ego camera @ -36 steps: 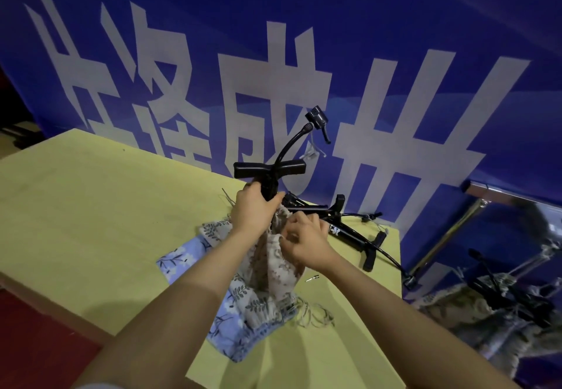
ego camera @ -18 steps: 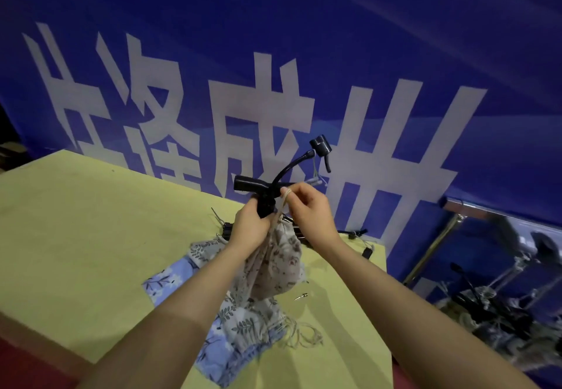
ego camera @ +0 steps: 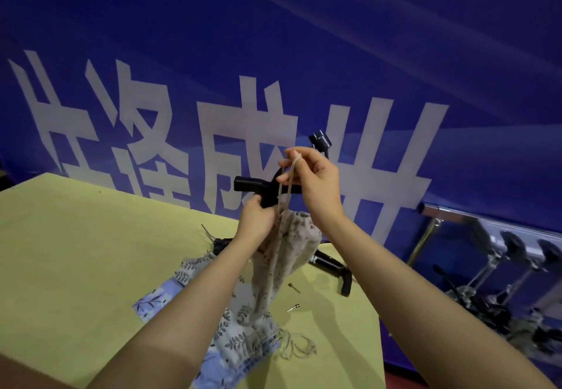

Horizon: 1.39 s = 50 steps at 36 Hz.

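The left grip (ego camera: 258,218) is clenched round the neck of the floral pouch (ego camera: 293,245), which hangs directly below it. The right grip (ego camera: 316,182), above it, pinches the drawstring (ego camera: 287,183). Pull the cord straight up, away from the left grip and clear of the black T-handle (ego camera: 249,182) between them, until the mouth gathers evenly.

A yellow table (ego camera: 76,252) stands before a blue banner (ego camera: 365,54) with white characters. On it lie a leaf-print cloth (ego camera: 240,337), a blue floral cloth (ego camera: 152,300), two small metal pins (ego camera: 293,287) and a black tube (ego camera: 331,264).
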Available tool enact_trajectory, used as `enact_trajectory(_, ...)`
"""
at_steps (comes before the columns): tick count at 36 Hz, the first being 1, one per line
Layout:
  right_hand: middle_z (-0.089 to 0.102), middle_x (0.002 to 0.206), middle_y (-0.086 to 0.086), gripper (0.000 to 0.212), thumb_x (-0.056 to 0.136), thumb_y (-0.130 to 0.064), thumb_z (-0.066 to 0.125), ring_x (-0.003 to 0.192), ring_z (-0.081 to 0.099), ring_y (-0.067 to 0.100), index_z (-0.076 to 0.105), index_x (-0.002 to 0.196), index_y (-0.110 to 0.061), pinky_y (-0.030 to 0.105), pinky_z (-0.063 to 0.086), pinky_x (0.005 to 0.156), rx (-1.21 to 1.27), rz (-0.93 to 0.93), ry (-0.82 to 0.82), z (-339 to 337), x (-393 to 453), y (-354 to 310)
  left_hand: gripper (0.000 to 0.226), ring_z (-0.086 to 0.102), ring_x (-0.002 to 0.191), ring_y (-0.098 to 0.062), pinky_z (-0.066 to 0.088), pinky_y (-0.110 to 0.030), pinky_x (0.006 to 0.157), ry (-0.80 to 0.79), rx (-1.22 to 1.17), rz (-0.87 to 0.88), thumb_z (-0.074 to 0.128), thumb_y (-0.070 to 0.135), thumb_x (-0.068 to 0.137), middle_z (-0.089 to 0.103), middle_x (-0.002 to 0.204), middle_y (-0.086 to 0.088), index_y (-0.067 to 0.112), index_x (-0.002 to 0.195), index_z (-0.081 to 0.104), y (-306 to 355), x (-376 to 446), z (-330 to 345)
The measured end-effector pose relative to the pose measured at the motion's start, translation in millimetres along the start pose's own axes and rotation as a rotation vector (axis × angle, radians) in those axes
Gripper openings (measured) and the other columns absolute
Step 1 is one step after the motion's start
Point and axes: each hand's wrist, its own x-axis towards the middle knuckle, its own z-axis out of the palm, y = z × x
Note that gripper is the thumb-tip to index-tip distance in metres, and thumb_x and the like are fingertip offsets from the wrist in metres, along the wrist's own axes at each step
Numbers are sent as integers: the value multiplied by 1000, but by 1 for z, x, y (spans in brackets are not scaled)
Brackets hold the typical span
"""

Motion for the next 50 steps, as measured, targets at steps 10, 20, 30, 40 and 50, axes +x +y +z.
enact_trajectory(10,72,97,5,25,95,3,44,40,46,12,65,96,-9,25,48,49,-29,-105,89,-31,9,-55,28,62,89,-31,49,-39,72,-161,-184,-69,59,26,82,66,91,-8,14,107,64,45,10,34)
enact_trajectory(20,72,93,6,39,87,14,37,55,56,11,68,91,-10,21,47,53,19,-130,121,-93,3,-84,25,55,65,-20,41,-33,66,-397,-422,-180,45,24,92,59,71,-7,13,77,62,77,-15,106)
enact_trajectory(30,73,95,6,25,89,8,54,91,70,17,67,107,-5,28,57,75,-20,-213,175,-190,-14,-93,42,62,110,-31,44,-50,103,-585,-415,-69,45,51,89,69,112,-17,24,90,76,98,-50,209)
enact_trajectory(40,75,89,2,21,90,7,54,65,67,16,68,102,-4,24,55,61,32,-106,288,-276,-30,-78,27,59,101,-31,40,-28,74,-351,45,145,47,24,94,63,107,-19,4,98,65,103,-62,288)
enact_trajectory(50,74,90,8,16,86,5,60,90,72,15,69,92,-8,26,58,77,-32,-56,352,-327,-38,-67,25,56,54,-1,40,-10,51,-652,-36,325,42,4,94,62,73,-6,10,79,60,131,-69,300)
